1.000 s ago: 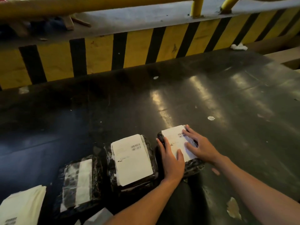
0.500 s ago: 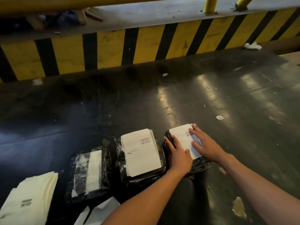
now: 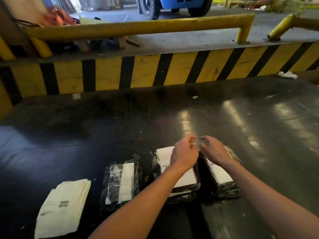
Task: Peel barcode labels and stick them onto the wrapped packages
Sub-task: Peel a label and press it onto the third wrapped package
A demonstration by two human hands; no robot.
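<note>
Bare hands, L (image 3: 185,153) & R (image 3: 214,150), fingers curled, raised over pkgs (image 3: 224,187).

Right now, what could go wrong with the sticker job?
The leftmost package may get skipped: it shows only a narrow white strip, not a big label like the other two. The label stack lies loose near the belt's near edge and might slide off. Both hands, left hand and right hand, hover with nothing clearly in their grip.
</note>
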